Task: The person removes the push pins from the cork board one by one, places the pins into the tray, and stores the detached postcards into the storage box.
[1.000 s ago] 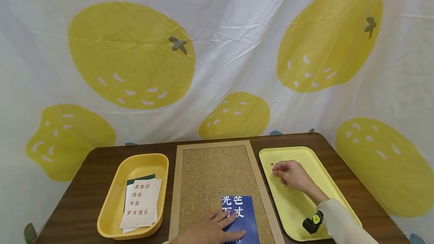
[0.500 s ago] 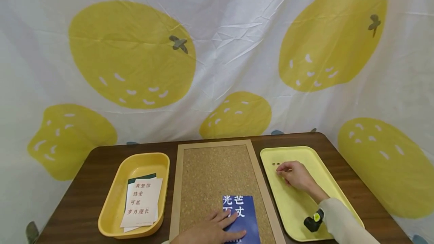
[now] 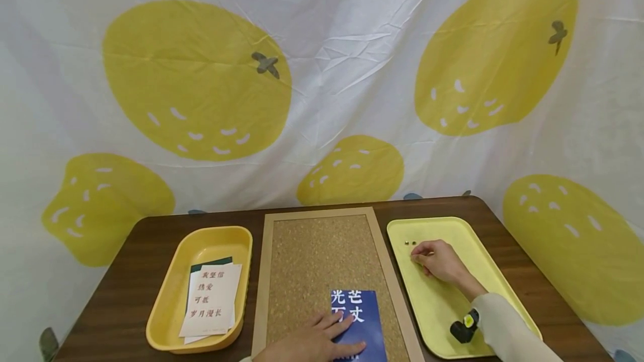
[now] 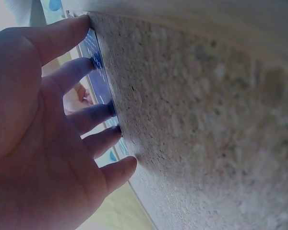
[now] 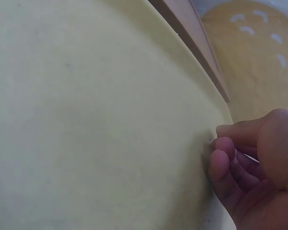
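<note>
A blue card (image 3: 369,328) with white characters lies on the cork board (image 3: 312,256), toward the near right of its frame. My left hand (image 3: 312,342) rests on the card, fingers spread and nearly straight; in the left wrist view the fingertips touch the card's edge and the cork. My right hand (image 3: 437,261) is low over the far left of the pale yellow tray (image 3: 448,317). Its thumb and fingertips are drawn close together at the tray surface; I cannot tell whether something is between them. Two tiny brassy tacks (image 3: 414,243) lie just beyond these fingertips.
At the left stands a deeper orange-yellow tray (image 3: 166,300) with several cards (image 3: 208,306) stacked inside, white ones over a dark green one. All of it sits on a dark wooden table (image 3: 105,295). A lemon-print curtain (image 3: 352,99) hangs behind.
My right hand has shifted slightly to the right along the tray, so both tacks show more fully. My left hand and the blue card stay in place.
</note>
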